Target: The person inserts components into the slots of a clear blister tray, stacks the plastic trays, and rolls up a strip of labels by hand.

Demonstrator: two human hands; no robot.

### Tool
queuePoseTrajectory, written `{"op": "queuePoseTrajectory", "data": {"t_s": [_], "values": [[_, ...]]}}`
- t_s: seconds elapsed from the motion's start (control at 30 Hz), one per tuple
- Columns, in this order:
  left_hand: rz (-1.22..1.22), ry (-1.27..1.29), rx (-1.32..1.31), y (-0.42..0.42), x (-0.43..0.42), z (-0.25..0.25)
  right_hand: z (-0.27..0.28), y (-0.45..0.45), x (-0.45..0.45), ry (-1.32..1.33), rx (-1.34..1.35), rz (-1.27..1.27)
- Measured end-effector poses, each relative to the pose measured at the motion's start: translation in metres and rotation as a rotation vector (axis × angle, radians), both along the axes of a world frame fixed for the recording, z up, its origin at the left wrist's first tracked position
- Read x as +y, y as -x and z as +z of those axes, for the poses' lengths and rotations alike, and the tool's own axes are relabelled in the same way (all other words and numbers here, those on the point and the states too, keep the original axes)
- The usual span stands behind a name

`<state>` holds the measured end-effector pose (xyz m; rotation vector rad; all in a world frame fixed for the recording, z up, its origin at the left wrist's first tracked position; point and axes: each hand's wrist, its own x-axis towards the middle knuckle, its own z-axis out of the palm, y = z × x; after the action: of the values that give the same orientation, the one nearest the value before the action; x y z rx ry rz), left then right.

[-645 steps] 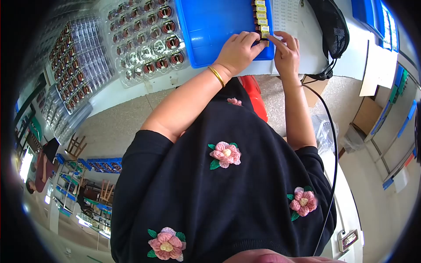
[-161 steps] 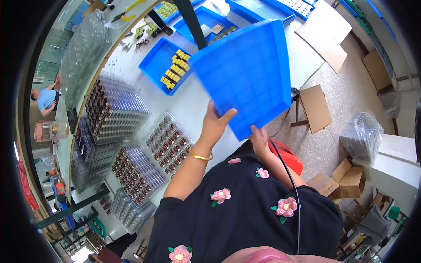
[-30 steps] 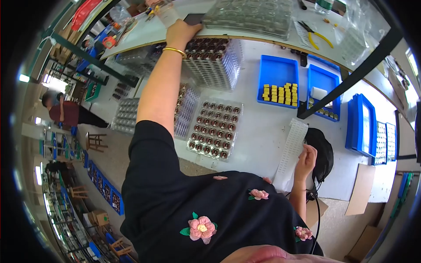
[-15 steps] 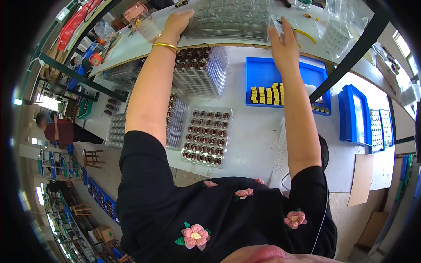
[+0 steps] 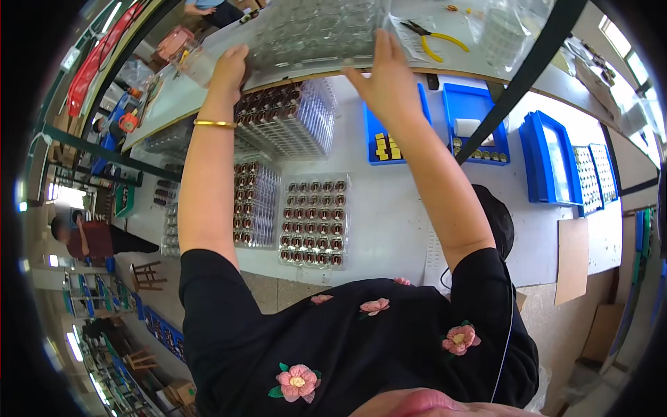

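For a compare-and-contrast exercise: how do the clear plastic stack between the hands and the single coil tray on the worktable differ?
Contents: the clear stack shows no dark coils; the coil tray holds rows of them.
Depth: the clear stack looks several layers deep; the coil tray looks one layer deep.
Handling: the clear stack sits between left hand and right hand; neither touches the coil tray.
Both are clear, moulded plastic.

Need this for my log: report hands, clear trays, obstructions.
Left hand at left end of clear tray stack. Right hand at right end, fingers spread. Pliers nearby, not between.
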<state>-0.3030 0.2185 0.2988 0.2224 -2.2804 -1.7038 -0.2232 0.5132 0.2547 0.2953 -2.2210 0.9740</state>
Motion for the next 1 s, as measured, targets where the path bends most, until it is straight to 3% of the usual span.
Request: {"op": "queuePoseTrajectory", "data": {"t_s": [0.07, 0.3, 0.4, 0.6, 0.8, 0.9, 1.0], "values": [[0.026, -0.030, -0.033, -0.005, 0.006, 0.004, 0.005, 0.002, -0.002, 0.080, -0.102, 0.033], [0.060, -0.067, -0.016, 0.003, 0.012, -0.003, -0.006, 0.040, 0.006, 0.050, 0.009, 0.019], [0.020, -0.021, -0.011, 0.022, -0.003, -0.011, 0.008, 0.042, 0.010, 0.100, -0.125, 0.072], [0.086, 0.026, -0.016, 0.011, 0.024, -0.009, 0.009, 0.031, 0.002, 0.149, -0.030, 0.049], [0.102, 0.013, -0.032, -0.006, 0.040, 0.004, 0.002, 0.040, 0.006, 0.144, -0.098, 0.033], [0.098, -0.024, 0.068, 0.002, 0.036, -0.001, 0.000, 0.041, 0.006, 0.150, -0.038, 0.030], [0.091, 0.113, 0.281, 0.012, 0.032, 0.003, 0.008, 0.040, 0.006, 0.138, -0.032, 0.020]]}}
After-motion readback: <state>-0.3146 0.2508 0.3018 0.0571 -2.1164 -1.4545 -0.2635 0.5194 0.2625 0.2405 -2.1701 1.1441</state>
